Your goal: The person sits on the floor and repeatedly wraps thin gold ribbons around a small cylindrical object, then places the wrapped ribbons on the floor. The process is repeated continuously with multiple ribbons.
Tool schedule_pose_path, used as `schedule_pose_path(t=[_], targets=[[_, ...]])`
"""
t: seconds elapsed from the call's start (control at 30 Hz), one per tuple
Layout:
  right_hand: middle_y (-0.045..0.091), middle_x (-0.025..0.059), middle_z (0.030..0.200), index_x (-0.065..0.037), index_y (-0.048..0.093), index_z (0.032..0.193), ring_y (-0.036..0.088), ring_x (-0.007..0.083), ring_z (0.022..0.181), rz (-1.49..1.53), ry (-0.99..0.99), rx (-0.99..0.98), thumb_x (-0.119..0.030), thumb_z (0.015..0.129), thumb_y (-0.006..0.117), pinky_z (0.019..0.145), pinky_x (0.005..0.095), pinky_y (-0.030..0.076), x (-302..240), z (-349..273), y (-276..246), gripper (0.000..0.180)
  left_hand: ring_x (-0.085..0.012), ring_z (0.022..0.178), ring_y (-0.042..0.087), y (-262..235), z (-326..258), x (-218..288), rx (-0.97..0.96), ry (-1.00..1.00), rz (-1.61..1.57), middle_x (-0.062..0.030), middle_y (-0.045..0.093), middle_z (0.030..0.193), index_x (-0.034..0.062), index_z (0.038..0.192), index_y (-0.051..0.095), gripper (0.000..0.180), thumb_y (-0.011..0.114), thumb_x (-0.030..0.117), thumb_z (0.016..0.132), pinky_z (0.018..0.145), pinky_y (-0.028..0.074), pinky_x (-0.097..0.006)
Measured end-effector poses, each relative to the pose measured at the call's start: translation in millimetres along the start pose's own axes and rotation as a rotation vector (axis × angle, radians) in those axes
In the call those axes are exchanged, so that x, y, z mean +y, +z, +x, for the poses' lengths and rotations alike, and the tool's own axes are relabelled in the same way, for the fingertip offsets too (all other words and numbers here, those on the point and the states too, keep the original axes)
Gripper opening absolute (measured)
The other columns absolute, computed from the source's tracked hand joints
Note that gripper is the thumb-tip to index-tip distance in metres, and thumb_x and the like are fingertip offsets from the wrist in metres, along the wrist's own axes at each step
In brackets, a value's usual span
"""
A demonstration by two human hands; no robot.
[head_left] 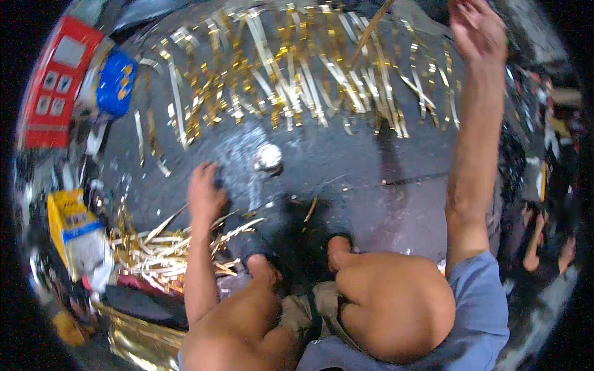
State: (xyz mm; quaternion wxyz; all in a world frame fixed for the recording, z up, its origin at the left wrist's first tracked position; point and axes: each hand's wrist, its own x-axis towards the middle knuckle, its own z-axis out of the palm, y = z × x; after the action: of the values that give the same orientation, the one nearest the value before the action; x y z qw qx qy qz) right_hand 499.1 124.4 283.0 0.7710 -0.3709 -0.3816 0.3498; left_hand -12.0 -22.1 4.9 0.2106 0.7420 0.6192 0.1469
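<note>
Long gold and silver foil strips [297,74] lie in a wide row across the dark floor in front of me. At far right, my right hand [477,29] is stretched out past the row's right end, its fingers blurred by motion. My left hand [207,191] hovers low over the floor, fingers bent together; whatever they hold, if anything, is hidden. Just below it a loose heap of similar strips [161,253] spreads beside my left leg. A small round whitish container [268,158] stands between the row and my feet, with pale smears around it.
To the left stand a red box [59,83], a blue packet [115,80] and a yellow bag [69,216]. A gold sheet [145,337] lies at the lower left. A thin brown stick [370,29] crosses the row's far side. Blurred clutter and other people's limbs [535,244] fill the right edge.
</note>
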Motion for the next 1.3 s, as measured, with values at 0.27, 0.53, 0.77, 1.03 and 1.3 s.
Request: schedule_pose_path(t=[0.27,0.53,0.77,1.03,1.3], targets=[[0.061,0.0137,0.114,0.006,0.059,0.108,0.06,0.028,0.102,0.213,-0.292,0.224,0.002,0.094,0.06,0.091,0.0397,0.054,20,28,-144,0.015,-0.0406,0.101,0.064,-31,-62,-116,-0.069,-0.296,0.437,-0.0166,0.062,0.114,0.0068,0.11,0.064,0.036,0.072,0.004,0.075,0.084,0.054,-0.048],[0.063,0.012,0.088,0.005,0.063,0.094,0.062,0.0227,0.077,0.257,0.267,1.101,-0.001,0.093,0.06,0.069,0.0306,0.055,192,-134,-322,0.007,-0.0402,0.08,0.063,-40,-60,-148,0.12,-0.265,0.306,-0.0179,0.065,0.09,0.0005,0.081,0.059,0.017,0.072,0.009,0.076,0.071,0.049,-0.048],[0.065,0.0127,0.088,0.005,0.06,0.101,0.064,0.0188,0.066,-0.306,0.621,0.963,0.002,0.092,0.056,0.053,0.0247,0.055,222,-213,-264,0.011,-0.0115,0.065,0.047,-46,-19,-72,0.254,-0.105,-0.253,-0.0006,0.05,0.069,0.0017,0.074,0.054,0.018,0.069,0.007,0.084,0.059,0.039,-0.03],[0.06,0.0158,0.119,-0.007,0.053,0.134,0.062,0.0306,0.1,-0.813,0.41,-0.718,-0.016,0.07,0.084,0.089,0.0418,0.053,214,-307,14,0.072,-0.0112,0.078,0.066,24,28,5,-0.096,-0.413,-0.803,-0.0053,0.071,0.085,0.0019,0.115,0.072,0.03,0.072,0.002,0.085,0.068,0.054,-0.026],[0.071,0.0045,0.102,-0.002,0.063,0.119,0.069,0.0146,0.09,-0.615,0.388,-0.317,-0.015,0.077,0.087,0.08,0.0314,0.057,237,-323,49,0.05,-0.0104,0.069,0.064,41,23,10,-0.251,-0.579,-0.951,-0.0059,0.072,0.089,0.0011,0.117,0.072,0.033,0.066,-0.001,0.085,0.059,0.051,-0.025]])
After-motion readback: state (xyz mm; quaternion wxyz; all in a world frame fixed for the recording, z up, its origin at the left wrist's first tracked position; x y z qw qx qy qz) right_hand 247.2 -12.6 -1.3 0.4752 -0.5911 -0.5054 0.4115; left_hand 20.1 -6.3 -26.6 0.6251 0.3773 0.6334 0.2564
